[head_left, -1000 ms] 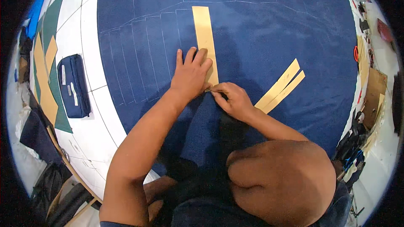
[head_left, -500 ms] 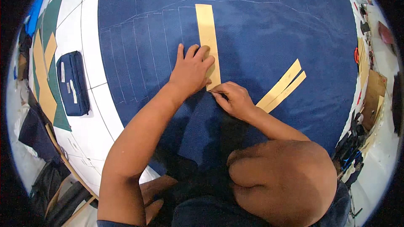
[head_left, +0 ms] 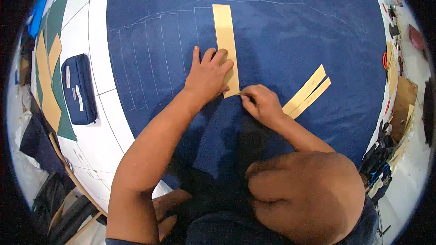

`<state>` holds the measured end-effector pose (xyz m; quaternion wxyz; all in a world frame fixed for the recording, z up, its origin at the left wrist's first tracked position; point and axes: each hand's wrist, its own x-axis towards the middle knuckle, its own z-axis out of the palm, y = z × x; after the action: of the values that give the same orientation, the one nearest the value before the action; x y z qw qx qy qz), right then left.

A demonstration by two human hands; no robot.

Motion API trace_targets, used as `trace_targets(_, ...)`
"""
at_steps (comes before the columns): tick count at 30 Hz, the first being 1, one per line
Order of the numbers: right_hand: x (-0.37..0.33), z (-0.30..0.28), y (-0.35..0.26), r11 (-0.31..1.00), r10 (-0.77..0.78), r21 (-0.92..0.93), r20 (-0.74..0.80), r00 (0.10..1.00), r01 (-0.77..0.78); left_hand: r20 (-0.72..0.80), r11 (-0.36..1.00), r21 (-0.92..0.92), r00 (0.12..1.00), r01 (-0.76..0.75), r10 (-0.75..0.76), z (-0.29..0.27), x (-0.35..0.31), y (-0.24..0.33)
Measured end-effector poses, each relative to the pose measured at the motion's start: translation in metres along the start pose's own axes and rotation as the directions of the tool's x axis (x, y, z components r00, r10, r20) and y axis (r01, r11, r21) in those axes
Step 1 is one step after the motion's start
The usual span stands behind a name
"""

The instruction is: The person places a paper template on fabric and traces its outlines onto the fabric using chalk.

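Observation:
A yellow paper strip (head_left: 223, 25) lies lengthwise on dark blue fabric (head_left: 290, 31). Across its lower half rests my left hand (head_left: 208, 75), fingers spread and pressing it flat against the cloth. My right hand (head_left: 262, 103) is closed in a pinch at the lower right corner of the strip. A small thin pointed piece shows at those fingertips, mostly hidden by them. Thin pale lines run over the fabric, several of them side by side to the left of the strip. Two more narrow yellow strips (head_left: 306, 91) lie to the right, partly behind my right wrist.
On the white tiled floor (head_left: 104, 75) at left sit a dark blue zip pouch (head_left: 81, 90) and a green cutting mat (head_left: 68, 129) with tan card pieces (head_left: 49, 95) on it. Brown cardboard (head_left: 404, 106) and orange-handled scissors (head_left: 384, 60) lie along the right edge.
My right hand has slid rightward along the strip's lower end, from its left corner to its right corner. My left hand stays pressed on the strip.

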<state>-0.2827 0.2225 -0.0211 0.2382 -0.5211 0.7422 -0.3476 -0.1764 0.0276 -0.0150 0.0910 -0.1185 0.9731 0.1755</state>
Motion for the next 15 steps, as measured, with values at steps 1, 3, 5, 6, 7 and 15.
trace_targets(1, 0.000, -0.002, 0.002, 1.000, -0.004, -0.010, -0.002, 1.000, 0.004, 0.000, 1.000, 0.000, 1.000, -0.001, 0.001, 0.000, 0.001, 0.000)
trace_targets(3, 0.003, 0.001, -0.002, 1.000, -0.012, -0.009, 0.038, 0.999, 0.012, 0.007, 1.000, 0.003, 1.000, 0.003, -0.003, -0.001, 0.001, 0.001)
trace_targets(5, 0.006, 0.005, -0.007, 1.000, -0.021, -0.010, 0.077, 0.997, 0.022, 0.013, 1.000, 0.006, 1.000, 0.008, -0.009, -0.002, 0.000, 0.000)
trace_targets(6, 0.008, 0.006, -0.009, 0.999, -0.042, 0.006, 0.097, 0.994, 0.042, 0.016, 1.000, 0.007, 1.000, 0.007, -0.007, -0.001, -0.001, -0.001)
trace_targets(7, 0.009, 0.007, -0.010, 0.998, -0.064, 0.023, 0.115, 0.991, 0.062, 0.020, 1.000, 0.008, 1.000, 0.005, -0.005, -0.001, -0.001, -0.001)
trace_targets(15, 0.003, -0.009, -0.001, 0.998, 0.049, 0.021, 0.085, 0.995, -0.051, 0.028, 1.000, 0.024, 1.000, -0.009, 0.008, -0.002, 0.000, -0.002)
